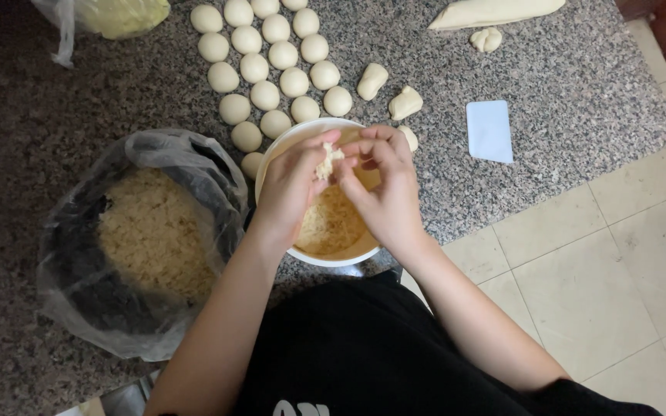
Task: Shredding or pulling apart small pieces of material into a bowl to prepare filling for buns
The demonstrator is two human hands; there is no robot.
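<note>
While both hands meet over the white bowl [302, 135], I see the left hand [290, 185] and right hand [383, 192] pinched together on a crumbly clump [327, 160]; the bowl of crumbs sits at the counter's near edge. Dough balls [265, 95] lie just beyond; a bagged tub [148, 239] stands to the left.

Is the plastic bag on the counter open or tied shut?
Open. The bag has its mouth spread wide and rolled outward, so the crumbly yellowish filling inside shows from above.
</note>
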